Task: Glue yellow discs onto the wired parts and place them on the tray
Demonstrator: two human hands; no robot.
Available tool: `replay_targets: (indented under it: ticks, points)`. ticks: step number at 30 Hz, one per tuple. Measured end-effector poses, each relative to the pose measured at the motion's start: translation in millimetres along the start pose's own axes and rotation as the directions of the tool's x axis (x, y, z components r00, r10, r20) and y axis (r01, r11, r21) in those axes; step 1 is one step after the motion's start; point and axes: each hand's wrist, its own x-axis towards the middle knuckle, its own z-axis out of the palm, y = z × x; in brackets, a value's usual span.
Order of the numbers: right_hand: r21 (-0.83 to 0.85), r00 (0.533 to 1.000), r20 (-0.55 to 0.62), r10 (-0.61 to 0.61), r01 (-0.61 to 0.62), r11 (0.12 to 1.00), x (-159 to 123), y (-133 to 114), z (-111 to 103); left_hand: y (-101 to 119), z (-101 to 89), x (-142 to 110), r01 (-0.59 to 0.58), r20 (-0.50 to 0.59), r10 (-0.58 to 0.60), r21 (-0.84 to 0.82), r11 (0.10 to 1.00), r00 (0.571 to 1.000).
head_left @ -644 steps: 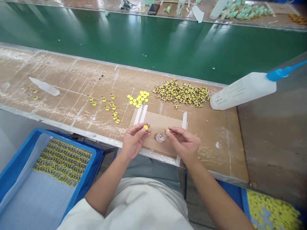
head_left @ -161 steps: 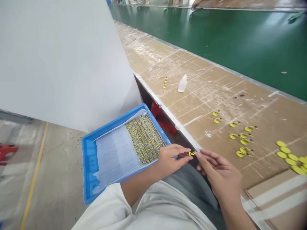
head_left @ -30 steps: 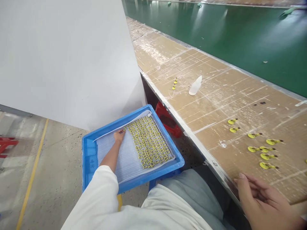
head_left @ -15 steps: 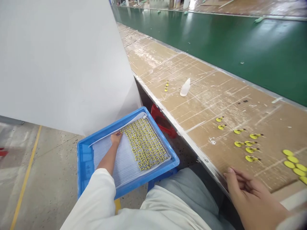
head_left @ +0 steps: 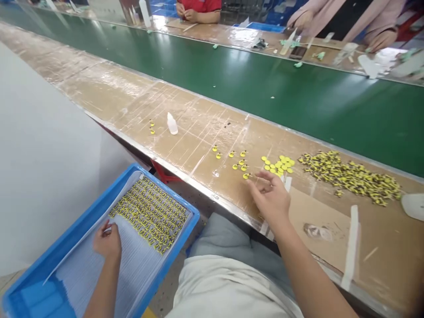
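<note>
1. Since half a second earlier, the view has swung right, and the left hand (head_left: 107,238) has come away from the edge of the rows.
2. Toward 10 o'clock from the wearer's body, that hand is loosely curled over the ribbed sheet (head_left: 132,256) in the blue tray (head_left: 195,216), just beside the yellow-and-black rows (head_left: 152,212); whether its fingertips hold anything, I cannot tell.
3. At 1 o'clock, the right hand (head_left: 271,198) is partly open, thumb and fingers parted around no visible item, its fingertips close to the nearest disc-based piece (head_left: 246,176); contact is unclear.
4. Toward 2 o'clock, a taped cardboard sheet (head_left: 308,207) on the tabletop (head_left: 198,176) bears a clear, glossy patch (head_left: 318,232).
5. Plain yellow discs (head_left: 280,165) lie at 1 o'clock, a yellow-and-dark heap (head_left: 351,176) at 2.
6. Two further pieces (head_left: 152,127) and a small white bottle (head_left: 172,124) stand at 11.
7. Beyond, at 12, runs a green belt (head_left: 232,73); across it are a person in red (head_left: 205,6) and another in pink (head_left: 351,17).
</note>
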Motion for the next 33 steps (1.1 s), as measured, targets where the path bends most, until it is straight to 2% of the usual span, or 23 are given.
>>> replay_targets:
  ticks: [3, 5, 8, 10, 12, 13, 15, 17, 20, 24, 27, 29, 31, 32, 33]
  points:
    - [-0.015, 0.998, 0.056, -0.037, 0.038, 0.999, 17.5, 5.3, 4.5, 28.3, 3.9, -40.7, -0.125, 0.057, 0.132, -0.119, 0.985, 0.990]
    - [0.000, 0.997, 0.075, -0.031, 0.031, 1.000, 23.8, 7.8, 7.9, 57.2, 6.9, -69.5, -0.251, 0.117, 0.285, -0.243, 0.937, 0.951]
    - [0.092, 0.997, 0.078, 0.007, -0.014, 0.996, 22.3, 3.4, 10.9, 110.2, 10.8, -111.8, -0.461, 0.130, 0.542, -0.386, 0.799, 0.830]
    - [0.209, 0.993, 0.095, 0.064, -0.082, 0.974, 13.0, -7.0, 11.4, 145.4, 13.3, -137.7, -0.523, 0.173, 0.669, -0.497, 0.692, 0.722]
    - [0.358, 0.972, 0.185, 0.142, -0.202, 0.912, -2.9, -21.3, 11.7, 175.4, 16.1, -160.9, -0.501, 0.237, 0.741, -0.606, 0.618, 0.628]
    - [0.421, 0.950, 0.257, 0.178, -0.276, 0.864, -12.7, -28.7, 12.1, 187.5, 17.6, -171.1, -0.472, 0.254, 0.761, -0.656, 0.589, 0.597]
    - [0.504, 0.896, 0.390, 0.214, -0.402, 0.765, -33.5, -41.4, 13.6, 205.3, 20.0, -187.9, -0.386, 0.297, 0.782, -0.740, 0.552, 0.548]
    - [0.545, 0.856, 0.468, 0.219, -0.475, 0.691, -52.4, -49.6, 16.1, 215.2, 21.3, -199.5, -0.311, 0.328, 0.788, -0.786, 0.534, 0.522]
    - [0.559, 0.816, 0.536, 0.216, -0.535, 0.634, -71.1, -55.3, 20.7, 219.4, 20.7, -206.8, -0.292, 0.320, 0.790, -0.804, 0.518, 0.522]
    - [0.553, 0.784, 0.582, 0.218, -0.578, 0.600, -79.1, -59.2, 26.8, 215.6, 16.3, -205.0, -0.302, 0.291, 0.771, -0.797, 0.523, 0.567]
    - [0.524, 0.759, 0.620, 0.201, -0.590, 0.614, -82.1, -61.3, 31.2, 210.1, 8.7, -202.6, -0.339, 0.262, 0.757, -0.773, 0.536, 0.598]
    - [0.495, 0.750, 0.637, 0.178, -0.575, 0.651, -84.5, -61.9, 33.4, 204.6, 2.3, -200.7, -0.360, 0.245, 0.751, -0.760, 0.541, 0.613]
    - [0.454, 0.762, 0.632, 0.140, -0.511, 0.730, -85.1, -61.3, 33.4, 194.9, -3.0, -195.4, -0.332, 0.262, 0.716, -0.749, 0.574, 0.647]
    - [0.422, 0.782, 0.611, 0.121, -0.451, 0.786, -83.9, -60.4, 32.2, 187.4, -4.9, -190.3, -0.289, 0.289, 0.668, -0.734, 0.615, 0.686]
    - [0.379, 0.822, 0.559, 0.108, -0.369, 0.849, -81.5, -58.9, 29.9, 177.4, -6.4, -183.1, -0.229, 0.320, 0.593, -0.709, 0.667, 0.738]
